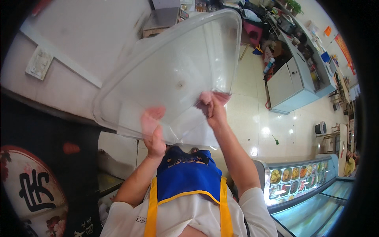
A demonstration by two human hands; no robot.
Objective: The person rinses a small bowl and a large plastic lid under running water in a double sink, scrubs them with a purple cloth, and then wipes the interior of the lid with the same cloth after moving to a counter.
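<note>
A large clear plastic bin (186,62) is tilted in front of me, its rounded rim reaching towards the counter side. My left hand (156,145) grips its near edge, and a blurred pinkish shape shows at the plastic just beyond that hand; I cannot tell whether it is fingers seen through it or a reflection. Bunched in my right hand (218,114) is a pink cloth (222,97), pressed against the bin's right side near the lower corner. Part of the cloth is hidden by my fingers.
A pale counter (80,32) runs along the left, with a weighing scale (162,19) at its back. To the right, a cluttered white cabinet (285,84) stands on the tiled floor (245,124). A lit refrigerated display case (311,195) holding several food pans lies near my right elbow.
</note>
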